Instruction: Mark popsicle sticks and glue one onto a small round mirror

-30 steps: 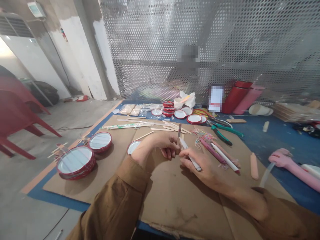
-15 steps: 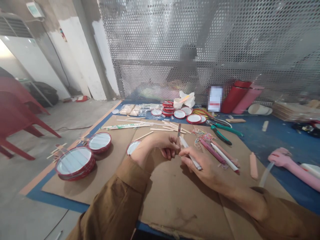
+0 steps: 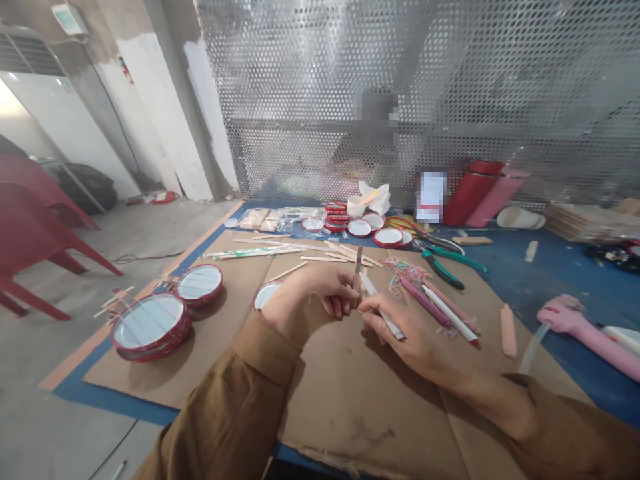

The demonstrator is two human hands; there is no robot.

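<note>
My left hand pinches a thin flat wooden stick upright, its upper part reddish-brown. The stick's lower end is hidden by my fingers. Close beside it, my right hand is closed around a slim white utility knife, slanted with its tip toward the stick. Whether the knife touches the stick I cannot tell. Partly behind my left wrist lies a round red-rimmed tin lid with a pale face. Beyond my hands, loose wooden sticks are scattered on the cardboard.
Red-rimmed round tins with strings and sticks stand at left. Right of my hands lie rubber bands, pens and green-handled pliers. A pink glue gun rests far right. Bottles and a phone are at the back.
</note>
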